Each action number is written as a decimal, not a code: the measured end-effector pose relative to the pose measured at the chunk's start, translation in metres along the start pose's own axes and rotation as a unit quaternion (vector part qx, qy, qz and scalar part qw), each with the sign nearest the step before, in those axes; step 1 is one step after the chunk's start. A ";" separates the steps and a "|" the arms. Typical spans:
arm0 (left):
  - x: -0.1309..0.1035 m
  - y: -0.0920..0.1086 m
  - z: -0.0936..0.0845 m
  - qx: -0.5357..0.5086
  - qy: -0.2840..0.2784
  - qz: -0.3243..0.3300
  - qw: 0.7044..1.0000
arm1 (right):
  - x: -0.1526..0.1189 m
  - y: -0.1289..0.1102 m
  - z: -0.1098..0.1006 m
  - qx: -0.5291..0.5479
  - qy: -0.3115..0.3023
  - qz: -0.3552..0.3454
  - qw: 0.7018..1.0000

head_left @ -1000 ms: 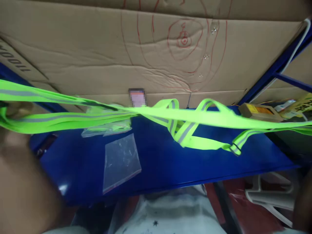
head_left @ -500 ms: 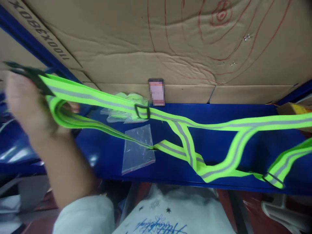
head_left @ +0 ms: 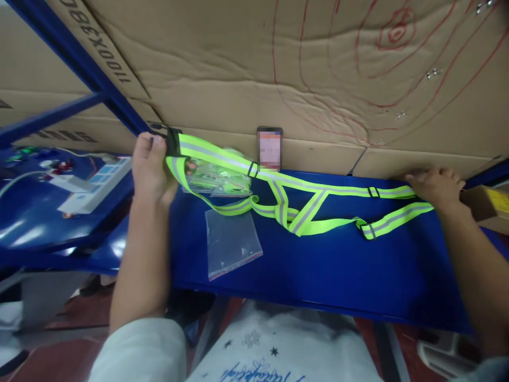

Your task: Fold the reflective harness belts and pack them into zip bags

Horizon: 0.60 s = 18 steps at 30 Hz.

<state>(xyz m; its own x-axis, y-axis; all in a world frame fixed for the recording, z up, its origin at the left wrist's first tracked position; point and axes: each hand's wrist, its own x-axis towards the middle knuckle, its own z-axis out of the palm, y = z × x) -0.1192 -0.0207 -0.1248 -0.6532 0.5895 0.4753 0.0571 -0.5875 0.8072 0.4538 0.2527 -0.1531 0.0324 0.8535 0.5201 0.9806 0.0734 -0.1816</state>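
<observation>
A neon-yellow reflective harness with grey stripes and black slide adjusters stretches across in front of me, just above the blue table. My left hand is closed on its black end piece, where two straps meet. At the other end my right hand grips the straps; its fingertips and that end of the harness are hidden. Between the hands the upper strap runs fairly taut, while the lower one sags and twists. Two slanting cross straps join near the middle.
A clear zip bag lies on the blue table. Bagged neon straps sit behind the harness. A phone leans on the cardboard wall. A power strip is at left, a cardboard box at right.
My left hand has moved right and away from me with the harness end. My right hand has come into view, and the whole harness now hangs farther from me.
</observation>
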 end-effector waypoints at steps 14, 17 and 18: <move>-0.021 0.052 0.030 -0.069 0.098 -0.009 0.993 | -0.235 -0.269 -0.021 0.071 -0.158 -0.494 0.852; -0.020 0.056 0.029 -0.096 0.095 0.016 0.991 | -0.219 -0.254 -0.014 0.075 -0.208 -0.487 0.845; -0.020 0.056 0.029 -0.100 0.091 0.022 0.991 | -0.215 -0.249 -0.016 0.077 -0.214 -0.483 0.845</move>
<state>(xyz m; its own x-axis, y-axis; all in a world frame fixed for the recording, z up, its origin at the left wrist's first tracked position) -0.0815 -0.0493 -0.0790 -0.7794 0.4617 0.4236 -0.0495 -0.7193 0.6929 0.2059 0.0430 -0.2068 -0.8749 0.4621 0.1446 0.4709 0.8816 0.0317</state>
